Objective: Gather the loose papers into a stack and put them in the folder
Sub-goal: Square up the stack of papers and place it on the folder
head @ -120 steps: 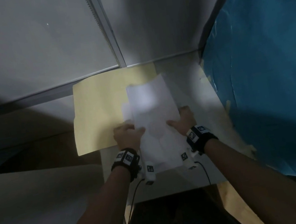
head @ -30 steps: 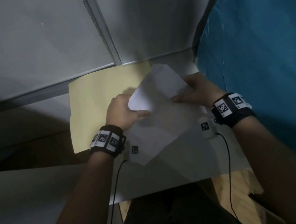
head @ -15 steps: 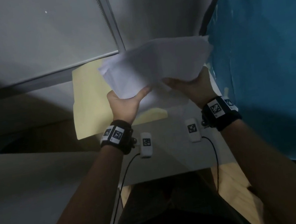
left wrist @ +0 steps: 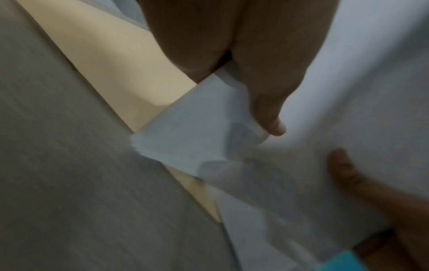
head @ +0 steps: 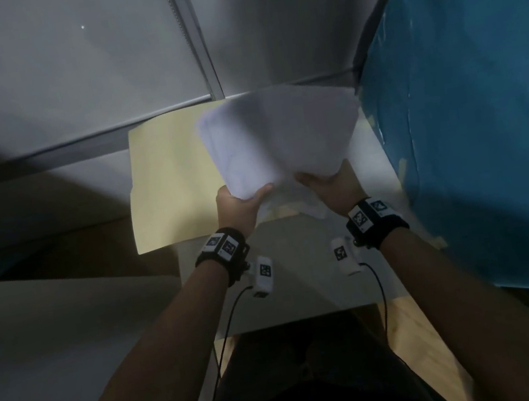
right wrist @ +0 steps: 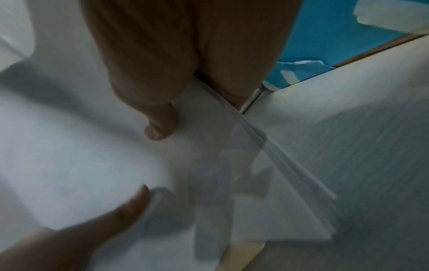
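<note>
From the head view, the left hand [head: 239,206] and right hand [head: 334,189] each pinched the near edge of the papers [head: 280,135], lifted above the folder [head: 170,180], which lay flat beyond and left of the left hand. At the left wrist, a thumb pressed the sheets. At the right wrist, a thumb clamped the stack's edge; all blurred.

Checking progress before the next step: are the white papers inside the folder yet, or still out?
Out. Both hands, left hand and right hand, hold the papers lifted above the manila folder.
</note>
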`<state>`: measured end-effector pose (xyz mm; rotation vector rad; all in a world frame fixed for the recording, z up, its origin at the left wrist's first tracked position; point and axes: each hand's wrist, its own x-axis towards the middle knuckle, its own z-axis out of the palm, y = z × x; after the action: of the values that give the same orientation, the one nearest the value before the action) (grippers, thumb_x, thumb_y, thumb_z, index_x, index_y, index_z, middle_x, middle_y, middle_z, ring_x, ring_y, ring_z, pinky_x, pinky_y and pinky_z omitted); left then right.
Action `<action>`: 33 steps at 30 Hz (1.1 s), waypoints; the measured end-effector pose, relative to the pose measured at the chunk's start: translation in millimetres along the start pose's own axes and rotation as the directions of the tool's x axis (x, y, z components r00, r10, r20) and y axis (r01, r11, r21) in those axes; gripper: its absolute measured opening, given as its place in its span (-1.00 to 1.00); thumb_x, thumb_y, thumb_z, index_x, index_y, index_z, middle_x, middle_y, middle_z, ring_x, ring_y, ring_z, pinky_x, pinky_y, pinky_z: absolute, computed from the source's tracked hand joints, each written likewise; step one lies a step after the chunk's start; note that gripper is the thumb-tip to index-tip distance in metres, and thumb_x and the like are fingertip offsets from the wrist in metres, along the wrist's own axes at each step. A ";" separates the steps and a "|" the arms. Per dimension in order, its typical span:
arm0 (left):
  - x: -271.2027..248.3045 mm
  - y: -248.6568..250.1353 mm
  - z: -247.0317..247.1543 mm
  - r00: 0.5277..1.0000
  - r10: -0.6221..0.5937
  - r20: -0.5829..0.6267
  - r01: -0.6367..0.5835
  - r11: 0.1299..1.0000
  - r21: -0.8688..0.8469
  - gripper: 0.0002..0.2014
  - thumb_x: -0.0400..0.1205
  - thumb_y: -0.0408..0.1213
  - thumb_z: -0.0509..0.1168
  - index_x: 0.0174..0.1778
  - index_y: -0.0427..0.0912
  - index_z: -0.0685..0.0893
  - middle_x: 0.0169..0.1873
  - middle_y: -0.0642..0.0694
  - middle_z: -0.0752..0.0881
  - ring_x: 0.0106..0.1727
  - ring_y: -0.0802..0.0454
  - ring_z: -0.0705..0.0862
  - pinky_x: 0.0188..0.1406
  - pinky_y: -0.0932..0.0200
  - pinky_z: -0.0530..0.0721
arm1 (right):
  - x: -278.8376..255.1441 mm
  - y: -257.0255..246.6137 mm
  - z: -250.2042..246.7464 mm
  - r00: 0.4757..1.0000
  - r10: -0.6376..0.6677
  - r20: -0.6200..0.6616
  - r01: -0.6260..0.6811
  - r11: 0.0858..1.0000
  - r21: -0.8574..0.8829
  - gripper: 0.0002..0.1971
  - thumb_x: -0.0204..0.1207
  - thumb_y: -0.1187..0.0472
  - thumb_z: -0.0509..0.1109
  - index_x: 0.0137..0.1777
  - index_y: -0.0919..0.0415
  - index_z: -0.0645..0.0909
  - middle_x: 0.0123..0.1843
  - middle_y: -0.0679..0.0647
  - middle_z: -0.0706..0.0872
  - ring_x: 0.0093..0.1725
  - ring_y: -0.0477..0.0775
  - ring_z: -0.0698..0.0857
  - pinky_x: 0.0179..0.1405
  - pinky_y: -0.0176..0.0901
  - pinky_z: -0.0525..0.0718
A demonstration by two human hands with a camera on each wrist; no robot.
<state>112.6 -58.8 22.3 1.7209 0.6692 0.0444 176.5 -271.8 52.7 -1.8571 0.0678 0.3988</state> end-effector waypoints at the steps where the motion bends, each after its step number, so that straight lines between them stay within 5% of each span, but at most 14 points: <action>1: 4.9 -6.1 -1.6 0.999 0.001 0.047 -0.008 0.988 0.152 -0.51 0.46 -0.35 0.77 0.27 -0.36 0.81 0.16 -0.17 0.88 0.15 -0.17 0.86 0.04 0.06 0.75 | 3.1 1.8 -1.9 0.999 0.030 -0.011 -0.030 1.000 0.008 -0.58 0.44 0.03 0.73 0.20 0.22 0.77 0.09 0.08 0.88 0.07 0.00 0.86 0.13 0.06 0.87; 2: 10.6 -12.3 -5.8 0.994 0.006 0.113 -0.045 0.937 0.347 -0.48 0.49 -0.47 0.70 0.38 -0.36 0.77 0.25 -0.24 0.84 0.26 -0.28 0.82 0.13 0.03 0.70 | 4.2 -3.0 -7.1 0.999 0.044 -0.010 -0.044 0.999 0.011 -0.60 0.48 0.07 0.71 0.19 0.31 0.78 0.06 0.13 0.87 0.05 0.11 0.86 0.09 0.10 0.87; 5: 33.6 -30.3 -31.9 0.985 0.016 0.174 -0.140 0.664 0.734 -0.08 0.54 -0.72 0.37 0.85 -0.08 0.41 0.79 -0.30 0.42 0.75 -0.38 0.45 0.71 -0.16 0.50 | 9.4 -15.3 -32.1 0.998 0.040 -0.056 -0.042 0.999 -0.024 -0.65 0.53 0.19 0.67 0.23 0.36 0.78 -0.01 0.08 0.82 -0.01 0.08 0.80 -0.18 -0.26 0.77; 7: 44.7 -37.9 -47.5 0.994 0.074 0.078 -0.106 0.532 0.840 -0.08 0.67 -0.57 0.38 0.94 0.05 0.22 0.91 -0.27 0.20 0.87 -0.39 0.27 0.78 -0.32 0.44 | 7.6 -22.9 -47.1 0.996 0.040 -0.083 -0.038 0.999 0.024 -0.74 0.53 0.29 0.67 0.18 0.26 0.77 -0.07 -0.06 0.81 -0.10 -0.09 0.82 -0.30 -0.55 0.71; 9: 51.7 -42.2 -54.5 0.999 0.014 0.044 -0.045 0.441 0.896 -0.14 0.79 -0.31 0.40 0.95 0.16 0.11 0.95 -0.24 0.05 0.91 -0.41 0.15 0.70 -0.50 0.46 | 4.4 -24.6 -56.5 0.999 0.026 -0.042 -0.023 0.998 0.066 -0.76 0.50 0.39 0.67 -0.01 0.08 0.73 -0.11 -0.20 0.79 -0.20 -0.34 0.82 -0.19 -0.53 0.77; 13: 52.2 -36.0 -60.2 0.959 -0.248 0.136 -0.007 0.460 0.888 -0.16 0.79 -0.08 0.42 0.90 0.41 0.09 0.96 -0.12 -0.09 0.95 -0.42 -0.02 0.75 -0.62 0.29 | 0.1 -22.8 -58.2 1.000 -0.006 0.009 0.004 0.992 0.129 -0.67 0.45 0.41 0.70 -0.04 -0.01 0.70 -0.06 -0.13 0.84 -0.14 -0.36 0.85 -0.03 -0.32 0.85; 15: 40.3 -31.0 -56.9 0.961 -0.223 0.165 -0.056 0.429 0.902 -0.16 0.75 0.01 0.45 0.88 0.44 0.15 0.95 -0.11 0.00 0.91 -0.41 0.10 0.71 -0.51 0.42 | 6.5 -14.3 -54.1 1.000 0.008 0.005 -0.009 0.991 0.134 -0.68 0.38 0.29 0.78 0.02 0.05 0.75 -0.04 -0.06 0.89 -0.05 -0.23 0.89 0.06 -0.15 0.87; 18: 14.4 -29.1 -40.7 0.955 -0.208 0.211 -0.122 0.374 0.920 -0.24 0.78 -0.06 0.39 0.89 0.27 0.22 0.92 -0.12 0.10 0.83 -0.37 0.25 0.62 -0.44 0.53 | 17.4 3.2 -45.1 0.996 0.081 0.034 -0.084 0.992 0.094 -0.20 0.10 -0.14 0.89 0.25 0.28 0.73 0.10 0.05 0.91 0.11 0.02 0.90 0.17 0.11 0.87; 20: 3.7 -29.7 -34.9 0.972 -0.114 0.203 -0.158 0.321 0.934 -0.24 0.78 -0.19 0.42 0.89 0.04 0.24 0.84 -0.20 0.28 0.73 -0.37 0.40 0.53 -0.37 0.58 | 23.1 10.7 -41.1 0.994 0.104 0.044 -0.108 0.989 0.101 -0.04 0.00 -0.25 0.89 0.32 0.29 0.69 0.15 0.06 0.90 0.13 0.05 0.89 0.15 0.13 0.88; 23: 16.6 -29.0 -48.6 0.995 0.100 -0.005 -0.043 0.477 0.878 -0.11 0.63 -0.10 0.60 0.85 0.04 0.31 0.68 -0.27 0.50 0.55 -0.41 0.57 0.31 -0.35 0.71 | 19.9 4.4 -41.9 0.992 0.120 0.029 -0.122 0.989 0.085 -0.19 0.14 -0.10 0.88 0.32 0.31 0.71 0.14 0.07 0.90 0.11 0.04 0.90 0.12 0.09 0.89; 25: 37.6 -33.5 -65.9 0.999 -0.002 -0.042 0.038 0.485 0.874 0.21 0.44 0.19 0.71 0.90 0.24 0.08 0.87 -0.22 0.23 0.78 -0.42 0.34 0.49 -0.49 0.63 | 17.5 3.7 -45.9 0.993 0.114 0.026 -0.115 0.991 0.063 -0.26 0.17 -0.07 0.86 0.30 0.24 0.74 0.12 0.05 0.91 0.10 0.04 0.90 0.12 0.07 0.88; 27: 53.6 -40.1 -78.9 0.987 -0.155 0.047 0.019 0.404 0.914 0.41 0.28 0.38 0.71 0.90 0.33 -0.11 0.94 -0.11 -0.05 0.90 -0.46 0.09 0.63 -0.63 0.47 | 14.5 0.6 -51.2 0.993 0.111 0.034 -0.113 0.992 0.053 -0.32 0.18 -0.04 0.85 0.28 0.19 0.75 0.10 0.04 0.91 0.08 0.04 0.90 0.10 0.05 0.88; 30: 57.2 -45.3 -81.6 0.963 -0.237 0.130 -0.029 0.388 0.921 0.48 0.19 0.47 0.70 0.89 0.37 -0.14 0.94 -0.06 -0.13 0.92 -0.47 0.01 0.70 -0.64 0.38 | 11.9 1.9 -59.1 0.995 0.072 0.064 -0.076 0.995 0.061 -0.65 0.37 0.24 0.78 0.10 0.04 0.78 0.01 -0.05 0.90 -0.05 -0.17 0.89 -0.02 -0.17 0.85; 33: 39.4 -46.1 -74.5 0.961 -0.231 0.151 -0.050 0.392 0.919 0.46 0.20 0.44 0.71 0.89 0.43 -0.12 0.95 -0.01 -0.14 0.95 -0.38 -0.03 0.77 -0.56 0.32 | 10.4 3.6 -65.2 0.997 0.045 0.070 -0.048 0.998 0.033 -0.68 0.42 0.32 0.74 0.01 -0.07 0.77 -0.07 -0.20 0.87 -0.12 -0.34 0.85 -0.11 -0.37 0.80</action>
<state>98.5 29.9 -11.8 2.7065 0.6173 -0.7895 200.9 -332.3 63.5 -1.8084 0.0706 0.4911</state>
